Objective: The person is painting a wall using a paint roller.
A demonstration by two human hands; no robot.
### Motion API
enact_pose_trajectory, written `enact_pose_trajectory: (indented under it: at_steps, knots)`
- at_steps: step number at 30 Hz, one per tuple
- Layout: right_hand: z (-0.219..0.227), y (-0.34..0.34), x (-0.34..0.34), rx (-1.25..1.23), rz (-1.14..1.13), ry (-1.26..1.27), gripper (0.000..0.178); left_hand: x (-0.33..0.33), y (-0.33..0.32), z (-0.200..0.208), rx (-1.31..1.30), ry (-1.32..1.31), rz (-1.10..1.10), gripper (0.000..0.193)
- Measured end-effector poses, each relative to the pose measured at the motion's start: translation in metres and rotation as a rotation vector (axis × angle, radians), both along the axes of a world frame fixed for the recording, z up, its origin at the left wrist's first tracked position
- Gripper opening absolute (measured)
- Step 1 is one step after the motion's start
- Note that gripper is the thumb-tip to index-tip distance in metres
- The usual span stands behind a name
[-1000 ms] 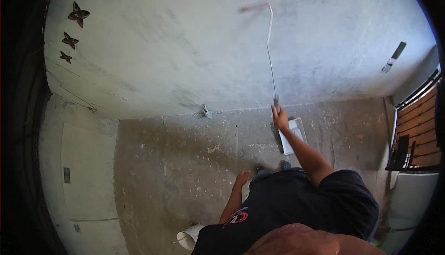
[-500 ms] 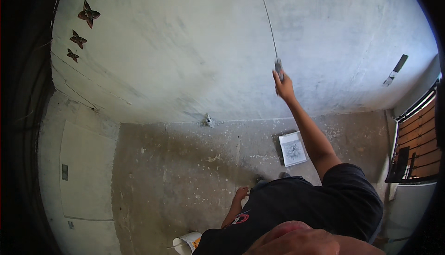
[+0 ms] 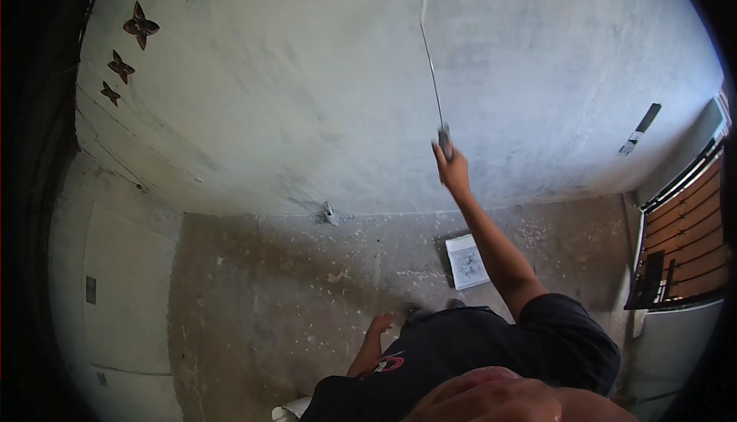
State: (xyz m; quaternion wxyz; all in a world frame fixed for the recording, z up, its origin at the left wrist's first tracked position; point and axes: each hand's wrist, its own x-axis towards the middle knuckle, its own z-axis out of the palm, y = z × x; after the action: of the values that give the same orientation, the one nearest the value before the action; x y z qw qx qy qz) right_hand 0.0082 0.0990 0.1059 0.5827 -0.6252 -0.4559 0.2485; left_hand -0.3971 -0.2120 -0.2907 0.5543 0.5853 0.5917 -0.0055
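My right hand point(image 3: 453, 170) is raised in front of the pale, patchily painted wall point(image 3: 307, 76), wrapped around the dark handle of a paint roller point(image 3: 432, 72). Its thin bent metal rod runs up past the top edge. The roller head is mostly out of view; only a blurred reddish strip shows up there. My left hand point(image 3: 380, 323) hangs low beside my body, holding nothing, with its fingers loosely apart. On the floor below my right arm lies a white paint tray point(image 3: 463, 278) with grey stains inside.
Paint specks dot the brown floor point(image 3: 269, 291). A small whitish object point(image 3: 330, 215) sits at the wall's foot. Star-shaped ornaments point(image 3: 140, 26) hang at left; a dark strip point(image 3: 643, 124) is on the wall at right, near a barred window point(image 3: 691, 230). A white bucket point(image 3: 290, 410) stands behind me.
My right hand and the paint roller have come down and slightly left in the picture. The whole view has shifted a little too, and the bucket shows less.
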Motion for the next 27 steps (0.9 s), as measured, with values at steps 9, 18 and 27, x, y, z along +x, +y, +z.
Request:
enact_pose_trajectory:
  at_steps: [9,18,27]
  knots:
    - [-0.080,-0.033,0.006,-0.142,-0.002,-0.064,0.045,0.020,0.000,-0.007,0.175,0.029,0.022,0.052]
    - [-0.044,-0.025,0.005,-0.171,0.001,0.018,0.054,0.018,-0.046,0.022,-0.051,0.246,-0.456,0.060]
    - [-0.010,-0.002,0.005,-0.013,-0.069,-0.112,0.053,-0.002,-0.024,0.010,-0.120,0.004,0.120,0.055]
